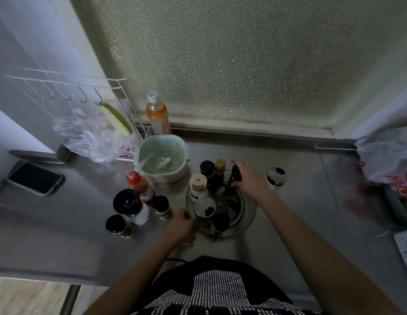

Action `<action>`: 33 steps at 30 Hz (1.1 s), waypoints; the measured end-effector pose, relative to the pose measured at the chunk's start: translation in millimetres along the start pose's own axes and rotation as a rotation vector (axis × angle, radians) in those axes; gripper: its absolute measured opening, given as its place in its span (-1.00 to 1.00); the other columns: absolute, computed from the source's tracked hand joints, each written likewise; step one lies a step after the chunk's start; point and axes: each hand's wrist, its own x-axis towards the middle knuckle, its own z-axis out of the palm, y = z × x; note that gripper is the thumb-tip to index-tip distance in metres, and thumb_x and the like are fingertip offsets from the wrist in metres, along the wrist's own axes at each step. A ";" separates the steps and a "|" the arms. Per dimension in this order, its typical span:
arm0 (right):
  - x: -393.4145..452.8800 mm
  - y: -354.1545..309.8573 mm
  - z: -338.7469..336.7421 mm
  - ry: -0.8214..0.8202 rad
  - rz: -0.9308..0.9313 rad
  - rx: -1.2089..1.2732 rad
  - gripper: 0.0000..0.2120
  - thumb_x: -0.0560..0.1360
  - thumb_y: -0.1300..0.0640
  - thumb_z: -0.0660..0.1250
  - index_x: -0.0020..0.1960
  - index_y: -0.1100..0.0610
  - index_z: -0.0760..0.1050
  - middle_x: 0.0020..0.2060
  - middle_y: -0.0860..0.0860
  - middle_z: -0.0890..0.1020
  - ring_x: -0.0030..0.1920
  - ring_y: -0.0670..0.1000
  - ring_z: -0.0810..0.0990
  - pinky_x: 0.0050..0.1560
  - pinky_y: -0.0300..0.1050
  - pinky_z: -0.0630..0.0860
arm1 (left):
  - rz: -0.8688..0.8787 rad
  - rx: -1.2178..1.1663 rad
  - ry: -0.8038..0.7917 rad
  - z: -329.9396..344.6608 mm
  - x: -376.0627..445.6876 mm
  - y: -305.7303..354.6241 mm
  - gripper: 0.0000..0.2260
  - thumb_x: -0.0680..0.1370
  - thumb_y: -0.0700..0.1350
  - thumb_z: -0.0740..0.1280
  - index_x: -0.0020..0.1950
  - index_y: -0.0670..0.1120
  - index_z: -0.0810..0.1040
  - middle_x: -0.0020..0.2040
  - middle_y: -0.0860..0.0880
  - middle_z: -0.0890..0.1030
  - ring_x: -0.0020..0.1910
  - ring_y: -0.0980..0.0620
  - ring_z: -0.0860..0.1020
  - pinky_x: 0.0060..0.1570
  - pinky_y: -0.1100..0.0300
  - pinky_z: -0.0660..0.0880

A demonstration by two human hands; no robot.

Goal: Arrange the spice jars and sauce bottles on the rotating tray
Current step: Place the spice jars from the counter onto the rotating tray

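- Rotating tray (249, 214) at frame ctr, rim partly hidden by bottles.
- Right hand (250, 178) wrapped round dark jar (236, 173) at tray's upper-right edge; label hidden.
- Left hand (182, 226) at tray's left rim, fingers curled; grip can't tell.
- Other jars (127, 208) left of tray, dim.

You have the rotating tray (248, 214), round and metallic with a low rim, in the middle of the steel surface (288, 201). On it stand upright a beige-capped bottle (198, 186), a white-lidded jar (205, 209) just in front of it, a dark-capped jar (220, 222) at the near edge, and at the far side a black-capped bottle (207, 169) beside a gold-capped bottle (220, 168). Your right hand (250, 178) holds a dark bottle (236, 173) upright at the tray's far right rim. To the left, off the tray, stand a red-capped sauce bottle (138, 184), a tall black-topped grinder (131, 205) and two small dark-lidded spice jars (162, 205) (119, 225). One more jar (276, 177) stands to the right of the tray.
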 end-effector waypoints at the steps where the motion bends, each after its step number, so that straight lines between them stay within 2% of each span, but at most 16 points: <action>1: -3.2 1.0 -1.6 0.003 -0.009 0.012 -0.25 0.36 0.20 0.48 0.44 0.07 0.20 0.38 0.17 0.38 0.36 0.21 0.36 0.33 0.09 0.36 | -0.023 -0.014 -0.002 -1.4 -0.2 0.6 -0.91 0.54 -0.17 0.20 -0.06 -0.17 0.32 -0.32 -0.16 0.48 -0.59 -0.02 0.46 -0.63 0.26 0.43; 2: -7.5 3.7 -4.6 0.040 -0.016 0.010 -0.24 0.37 0.20 0.47 0.46 0.06 0.18 0.39 0.17 0.38 0.36 0.21 0.37 0.32 0.08 0.36 | -0.041 -0.026 0.001 -2.8 0.2 0.3 -0.88 0.55 -0.15 0.19 -0.03 -0.19 0.33 -0.32 -0.16 0.49 -0.54 -0.05 0.48 -0.60 0.23 0.45; 4: -18.9 13.9 -14.8 0.220 -0.011 -0.097 -0.31 0.41 0.16 0.43 0.45 0.02 0.21 0.33 0.16 0.45 0.29 0.22 0.42 0.22 0.07 0.39 | -0.034 -0.051 0.020 -4.0 1.3 -1.3 -0.79 0.57 -0.08 0.19 0.04 -0.23 0.33 -0.30 -0.16 0.50 -0.50 -0.07 0.51 -0.59 0.20 0.47; 6: -28.5 32.4 -26.3 0.400 0.064 -0.184 -0.35 0.41 0.09 0.42 0.43 -0.01 0.24 0.29 0.16 0.48 0.25 0.24 0.42 0.18 0.09 0.39 | 0.036 -0.024 0.045 -3.0 0.8 -3.0 -0.76 0.59 -0.06 0.18 0.14 -0.20 0.32 -0.32 -0.12 0.49 -0.54 0.03 0.52 -0.64 0.26 0.46; 7: -31.3 42.2 -31.3 0.424 0.121 -0.190 -0.34 0.40 0.05 0.42 0.43 -0.04 0.24 0.32 0.14 0.44 0.27 0.25 0.38 0.18 0.12 0.38 | 0.078 -0.005 0.041 -2.1 -0.1 -3.0 -0.77 0.60 -0.07 0.17 0.19 -0.14 0.30 -0.33 -0.09 0.48 -0.55 0.07 0.51 -0.65 0.30 0.45; 9: -31.5 61.0 -36.4 0.352 0.218 -0.169 -0.33 0.39 -0.04 0.41 0.43 -0.08 0.21 0.40 0.12 0.32 0.32 0.28 0.30 0.21 0.19 0.36 | 0.112 -0.028 0.015 -0.2 0.8 -2.8 -0.68 0.59 -0.10 0.19 0.33 -0.03 0.23 -0.32 -0.10 0.52 -0.53 0.04 0.52 -0.63 0.30 0.45; 11: -28.7 73.9 -34.4 0.220 0.249 -0.105 -0.36 0.37 -0.09 0.41 0.38 -0.08 0.26 0.39 0.17 0.31 0.32 0.31 0.31 0.21 0.22 0.37 | 0.099 -0.043 0.002 0.1 1.9 -2.1 -0.61 0.57 -0.13 0.23 0.36 -0.04 0.20 -0.32 -0.12 0.53 -0.61 0.07 0.49 -0.65 0.30 0.42; 13: -26.9 80.0 -28.8 0.166 0.216 -0.011 -0.41 0.33 -0.05 0.44 0.28 -0.01 0.32 0.24 0.24 0.42 0.20 0.30 0.43 0.14 0.14 0.43 | 0.071 -0.004 -0.015 -0.2 -0.8 -3.2 -0.63 0.56 -0.14 0.24 0.32 -0.08 0.21 -0.30 -0.15 0.53 -0.66 0.09 0.47 -0.67 0.29 0.42; 15: -28.0 77.3 -27.1 0.174 0.205 0.058 -0.47 0.31 0.05 0.48 0.21 0.07 0.34 0.08 0.29 0.48 0.06 0.26 0.48 0.02 0.01 0.44 | 0.054 0.029 -0.055 0.7 -5.9 -3.9 -0.67 0.55 -0.12 0.25 0.25 -0.09 0.21 -0.25 -0.19 0.54 -0.61 0.04 0.50 -0.64 0.25 0.46; 18: -31.6 74.0 -31.1 0.171 0.186 0.077 -0.50 0.26 0.11 0.53 0.11 0.09 0.39 -0.04 0.22 0.53 0.03 0.22 0.49 -0.10 -0.10 0.37 | 0.038 0.044 -0.094 2.0 -9.1 -5.0 -0.61 0.53 -0.13 0.26 0.29 -0.05 0.16 -0.28 -0.19 0.56 -0.55 0.01 0.52 -0.59 0.23 0.49; 21: -38.2 70.4 -41.7 0.136 0.139 0.052 -0.50 0.21 0.03 0.55 0.07 0.02 0.42 -0.01 0.14 0.58 0.02 0.18 0.53 -0.09 -0.12 0.37 | 0.076 0.002 -0.059 0.5 -3.9 -7.1 -0.51 0.54 -0.13 0.24 0.39 0.05 0.10 -0.23 -0.17 0.58 -0.53 -0.01 0.55 -0.54 0.18 0.53; 25: -45.1 51.7 -53.3 0.195 0.060 0.050 -0.50 0.20 -0.08 0.50 0.08 -0.08 0.41 -0.01 0.12 0.60 0.00 0.13 0.56 -0.02 -0.05 0.49 | 0.128 -0.027 -0.056 1.6 2.9 -9.1 -0.47 0.58 -0.11 0.17 0.46 0.18 0.01 -0.17 -0.12 0.58 -0.47 -0.04 0.57 -0.49 0.12 0.58; 27: -43.1 38.0 -54.3 0.198 -0.002 0.063 -0.50 0.25 0.00 0.52 0.13 0.00 0.45 0.03 0.10 0.61 0.04 0.11 0.55 0.00 -0.09 0.45 | 0.132 -0.014 -0.056 1.7 2.4 -9.5 -0.44 0.59 -0.14 0.16 0.48 0.17 -0.03 -0.21 -0.10 0.58 -0.50 -0.02 0.55 -0.52 0.15 0.58; 29: -38.9 24.8 -51.7 0.128 -0.045 0.099 -0.49 0.28 0.09 0.53 0.18 0.06 0.45 0.10 0.07 0.58 0.05 0.06 0.51 0.00 -0.15 0.39 | 0.133 -0.010 -0.054 0.6 1.9 -9.9 -0.42 0.59 -0.16 0.16 0.49 0.17 -0.04 -0.20 -0.12 0.58 -0.52 0.00 0.54 -0.51 0.15 0.57; 31: -33.2 15.9 -44.6 0.045 -0.063 0.125 -0.47 0.30 0.13 0.53 0.21 0.05 0.43 0.14 0.07 0.54 0.06 0.02 0.48 0.01 -0.16 0.36 | 0.122 -0.009 -0.062 -1.0 1.6 -9.7 -0.41 0.58 -0.15 0.17 0.49 0.18 -0.06 -0.14 -0.16 0.59 -0.51 0.00 0.55 -0.47 0.11 0.59; 33: -26.2 11.2 -34.4 0.021 -0.065 0.102 -0.45 0.29 0.14 0.53 0.22 0.04 0.41 0.15 0.09 0.55 0.11 0.07 0.51 0.02 -0.16 0.38 | 0.115 -0.005 -0.059 -0.9 2.3 -10.0 -0.40 0.57 -0.15 0.17 0.48 0.20 -0.05 -0.13 -0.17 0.58 -0.52 0.00 0.56 -0.45 0.07 0.61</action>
